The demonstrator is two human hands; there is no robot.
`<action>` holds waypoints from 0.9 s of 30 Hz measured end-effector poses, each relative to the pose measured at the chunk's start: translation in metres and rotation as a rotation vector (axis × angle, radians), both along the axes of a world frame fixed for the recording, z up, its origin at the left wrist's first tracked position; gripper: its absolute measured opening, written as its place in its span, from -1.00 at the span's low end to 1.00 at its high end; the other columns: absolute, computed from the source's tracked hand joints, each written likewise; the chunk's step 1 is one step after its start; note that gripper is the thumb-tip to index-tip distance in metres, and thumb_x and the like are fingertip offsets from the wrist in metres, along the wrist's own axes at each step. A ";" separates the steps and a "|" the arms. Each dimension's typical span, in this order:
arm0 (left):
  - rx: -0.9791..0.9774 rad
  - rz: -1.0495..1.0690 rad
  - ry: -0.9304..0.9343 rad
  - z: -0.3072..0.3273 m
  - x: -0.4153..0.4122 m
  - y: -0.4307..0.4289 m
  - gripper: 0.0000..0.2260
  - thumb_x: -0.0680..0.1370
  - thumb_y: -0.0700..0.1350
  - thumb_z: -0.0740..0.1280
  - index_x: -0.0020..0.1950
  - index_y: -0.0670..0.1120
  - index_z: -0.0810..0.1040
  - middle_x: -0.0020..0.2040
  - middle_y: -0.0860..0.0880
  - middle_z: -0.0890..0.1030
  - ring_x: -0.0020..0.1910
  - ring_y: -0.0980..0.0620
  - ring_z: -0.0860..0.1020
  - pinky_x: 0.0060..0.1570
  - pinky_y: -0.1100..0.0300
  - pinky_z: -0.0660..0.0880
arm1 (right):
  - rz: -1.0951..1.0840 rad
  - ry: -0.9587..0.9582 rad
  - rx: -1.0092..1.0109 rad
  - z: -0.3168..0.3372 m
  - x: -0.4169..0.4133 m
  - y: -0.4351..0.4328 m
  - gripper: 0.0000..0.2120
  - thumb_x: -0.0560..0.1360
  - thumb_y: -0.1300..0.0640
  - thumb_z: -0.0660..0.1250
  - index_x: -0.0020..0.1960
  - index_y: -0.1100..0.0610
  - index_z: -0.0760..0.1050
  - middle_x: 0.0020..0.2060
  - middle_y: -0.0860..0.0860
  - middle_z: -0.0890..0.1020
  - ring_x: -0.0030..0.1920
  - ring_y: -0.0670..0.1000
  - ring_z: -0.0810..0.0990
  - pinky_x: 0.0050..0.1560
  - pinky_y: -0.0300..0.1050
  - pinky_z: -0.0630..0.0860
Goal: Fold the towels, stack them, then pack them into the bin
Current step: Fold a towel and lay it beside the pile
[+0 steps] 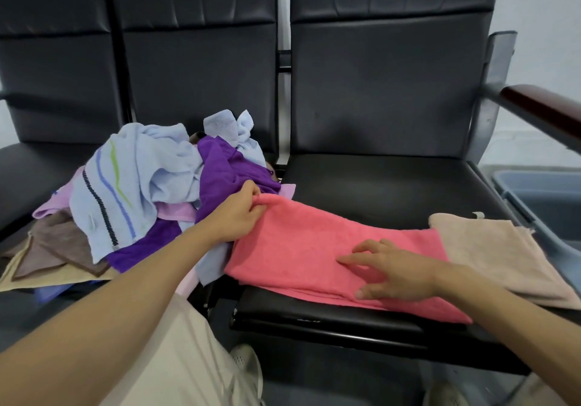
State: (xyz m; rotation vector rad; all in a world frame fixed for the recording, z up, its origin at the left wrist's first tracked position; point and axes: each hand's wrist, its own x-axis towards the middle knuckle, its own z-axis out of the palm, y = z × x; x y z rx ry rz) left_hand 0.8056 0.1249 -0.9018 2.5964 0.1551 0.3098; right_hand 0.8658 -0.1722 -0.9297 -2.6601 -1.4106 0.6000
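Note:
A pink towel (308, 248) lies spread across the right black seat (377, 182). My left hand (234, 217) pinches its far left corner, lifted a little off the seat. My right hand (393, 270) rests flat on the towel's near right part with fingers spread. A beige towel (490, 251) lies flat at the seat's right end, its left edge tucked under the pink one. A heap of unfolded towels (141, 185) sits on the middle seat: light blue striped, purple, lilac, brown and tan. The grey bin (547, 198) stands at the far right, beyond the seat.
The seats form a row of black chairs with tall backrests (386, 85). A metal armrest with a dark red pad (544, 107) juts out at the right, above the bin. My knee and shoe show below the seat edge.

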 end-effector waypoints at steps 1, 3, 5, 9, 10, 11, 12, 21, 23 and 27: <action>0.002 -0.013 0.036 0.000 -0.001 -0.002 -0.86 0.63 -0.13 0.18 0.05 -0.19 0.30 -0.25 0.05 0.45 -0.33 0.17 0.42 -0.39 0.28 0.27 | -0.001 0.002 -0.003 0.000 0.000 0.000 -0.35 0.50 -0.25 0.26 0.50 -0.24 0.08 0.41 -0.08 0.22 0.35 -0.01 0.20 0.40 -0.01 0.24; 0.016 -0.034 0.048 0.002 -0.003 -0.005 -0.84 0.65 -0.10 0.12 0.06 -0.20 0.24 -0.25 -0.01 0.49 -0.34 0.12 0.46 -0.42 0.29 0.28 | -0.004 0.000 -0.016 0.000 0.000 0.001 -0.35 0.49 -0.25 0.26 0.50 -0.25 0.08 0.40 -0.08 0.22 0.35 -0.01 0.21 0.40 0.00 0.25; 0.007 -0.040 0.029 0.004 -0.002 -0.008 -0.84 0.65 -0.12 0.13 0.07 -0.20 0.23 -0.21 -0.14 0.52 -0.32 0.01 0.49 -0.33 0.16 0.33 | -0.007 0.002 -0.028 0.000 0.001 0.002 -0.35 0.49 -0.26 0.25 0.50 -0.24 0.08 0.41 -0.07 0.22 0.35 0.00 0.21 0.40 0.02 0.25; -0.134 -0.014 -0.024 0.016 0.001 -0.015 -0.85 0.63 -0.11 0.20 0.12 -0.14 0.29 -0.10 -0.12 0.53 -0.16 -0.05 0.53 -0.10 0.04 0.43 | -0.004 0.010 -0.048 0.002 0.001 0.002 -0.36 0.51 -0.25 0.24 0.51 -0.24 0.06 0.41 -0.04 0.20 0.36 0.02 0.20 0.40 0.06 0.25; -0.201 -0.011 -0.050 0.019 0.004 -0.020 -0.85 0.62 -0.12 0.21 0.13 -0.12 0.31 -0.07 -0.06 0.54 -0.12 0.00 0.53 -0.07 0.10 0.44 | -0.007 0.011 -0.058 0.002 0.001 0.002 -0.36 0.51 -0.24 0.23 0.51 -0.24 0.05 0.42 -0.04 0.19 0.36 0.03 0.19 0.39 0.08 0.24; -0.278 -0.003 -0.071 0.022 0.006 -0.027 -0.85 0.62 -0.13 0.23 0.15 -0.10 0.33 -0.05 0.01 0.53 -0.10 0.08 0.52 -0.08 0.20 0.44 | -0.005 0.006 -0.066 0.003 0.000 0.003 -0.36 0.52 -0.24 0.23 0.51 -0.24 0.04 0.42 -0.03 0.19 0.36 0.04 0.19 0.39 0.10 0.24; -0.364 0.009 -0.092 0.025 0.009 -0.036 -0.84 0.61 -0.15 0.24 0.17 -0.08 0.35 -0.03 0.04 0.53 -0.11 0.15 0.50 -0.10 0.29 0.43 | -0.006 -0.002 -0.072 0.003 -0.002 0.004 -0.36 0.52 -0.24 0.22 0.51 -0.23 0.03 0.43 -0.02 0.18 0.37 0.06 0.18 0.39 0.12 0.23; -0.883 -0.060 0.001 0.037 0.037 -0.140 -0.71 0.52 -0.26 0.39 0.18 -0.08 0.42 -0.21 -0.07 0.44 -0.48 0.09 0.45 -0.56 0.28 0.42 | 0.035 0.125 -0.128 0.037 -0.009 -0.018 -0.41 0.55 -0.11 0.27 0.48 0.10 0.22 0.47 0.06 0.25 0.46 0.03 0.22 0.40 -0.18 0.18; -0.893 -0.062 0.052 0.031 0.044 -0.156 -0.72 0.51 -0.28 0.39 0.15 -0.11 0.42 -0.30 -0.08 0.43 -0.56 0.09 0.43 -0.62 0.29 0.38 | -0.080 0.110 -0.107 0.055 0.000 -0.040 -0.53 0.56 -0.06 0.27 0.41 0.08 0.35 0.33 0.00 0.47 0.31 0.01 0.44 0.28 -0.20 0.33; -0.832 -0.084 0.142 0.018 0.062 -0.190 -0.72 0.48 -0.30 0.42 0.13 -0.15 0.44 -0.36 -0.08 0.43 -0.66 0.09 0.36 -0.66 0.31 0.30 | -0.377 -0.005 -0.083 0.073 0.023 -0.087 -0.75 0.58 0.03 0.24 0.22 0.04 0.52 -0.07 -0.07 0.61 -0.14 -0.04 0.65 0.01 -0.12 0.55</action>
